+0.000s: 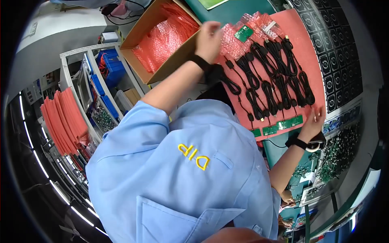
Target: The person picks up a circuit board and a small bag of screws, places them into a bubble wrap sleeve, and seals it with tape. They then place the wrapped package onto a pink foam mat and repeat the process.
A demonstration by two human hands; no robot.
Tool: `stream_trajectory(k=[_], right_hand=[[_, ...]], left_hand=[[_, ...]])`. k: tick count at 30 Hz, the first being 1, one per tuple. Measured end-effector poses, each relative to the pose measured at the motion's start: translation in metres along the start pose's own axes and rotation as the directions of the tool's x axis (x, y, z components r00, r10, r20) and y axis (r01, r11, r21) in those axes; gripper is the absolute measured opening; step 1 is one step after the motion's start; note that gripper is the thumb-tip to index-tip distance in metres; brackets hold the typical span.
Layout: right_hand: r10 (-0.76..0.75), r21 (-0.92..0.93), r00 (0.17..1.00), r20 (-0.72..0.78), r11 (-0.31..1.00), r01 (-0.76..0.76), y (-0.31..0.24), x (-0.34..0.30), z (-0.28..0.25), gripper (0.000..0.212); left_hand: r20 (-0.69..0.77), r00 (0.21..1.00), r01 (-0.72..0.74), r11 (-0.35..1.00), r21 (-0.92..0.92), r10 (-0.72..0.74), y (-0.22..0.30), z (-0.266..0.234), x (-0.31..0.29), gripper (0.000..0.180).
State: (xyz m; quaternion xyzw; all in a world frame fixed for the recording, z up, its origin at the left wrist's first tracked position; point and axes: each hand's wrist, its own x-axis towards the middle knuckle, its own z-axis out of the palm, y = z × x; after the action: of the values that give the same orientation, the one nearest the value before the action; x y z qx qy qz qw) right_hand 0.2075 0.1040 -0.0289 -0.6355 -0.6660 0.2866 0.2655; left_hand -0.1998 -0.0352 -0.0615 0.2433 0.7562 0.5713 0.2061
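Note:
My left hand (pixel 209 42), a black band on its wrist, is raised between the cardboard box and the pink sheet. Its fingers look bent and slightly blurred; whether they grip anything cannot be made out. At the near right corner of the pink foam sheet (pixel 310 40), my right hand (pixel 313 124) has its fingers apart, close to or touching the edge. Two rows of bundled black cables (pixel 268 97) lie on the sheet. Small green circuit boards (pixel 291 122) line its near edge. Another green board (pixel 243 34) rests on pink bubble bags (pixel 231 42) at the far side.
An open cardboard box (pixel 142 60) full of pink bubble bags stands at the left. Beyond it are a white rack (pixel 93 46) with blue bins (pixel 111 67) and stacked pink sheets (pixel 65 121). Black patterned trays (pixel 334 48) and a heap of green boards (pixel 340 158) lie right.

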Motion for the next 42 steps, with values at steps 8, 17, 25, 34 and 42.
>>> stream_trajectory(k=[8,17,25,34,42], right_hand=[[-0.516,0.115,0.749,0.417,0.847,0.52,-0.153,-0.007,0.171,0.022],[-0.466,-0.21,0.732,0.498,0.753,0.623,-0.166,0.003,0.242,0.015],[-0.296,0.212,0.885,0.36,0.949,0.232,-0.163,0.019,0.245,0.016],[-0.488,0.073,0.753,0.442,0.856,0.512,-0.153,0.008,0.262,0.027],[-0.699,-0.021,0.524,0.487,0.591,0.807,-0.173,-0.026,0.263,0.04]], left_hand=[[-0.23,0.569,0.78,0.429,0.455,-0.79,-0.188,-0.195,0.074,0.07],[0.054,0.5,0.656,0.419,0.628,-0.864,-0.211,-0.184,0.094,0.09],[-0.004,0.62,0.455,0.355,0.816,-0.785,-0.203,-0.212,0.111,0.07],[-0.09,0.994,0.093,0.933,0.347,-0.065,-0.067,-0.105,0.054,0.02],[0.187,0.825,0.565,0.792,-0.232,-0.534,-0.05,-0.035,0.005,0.021]])
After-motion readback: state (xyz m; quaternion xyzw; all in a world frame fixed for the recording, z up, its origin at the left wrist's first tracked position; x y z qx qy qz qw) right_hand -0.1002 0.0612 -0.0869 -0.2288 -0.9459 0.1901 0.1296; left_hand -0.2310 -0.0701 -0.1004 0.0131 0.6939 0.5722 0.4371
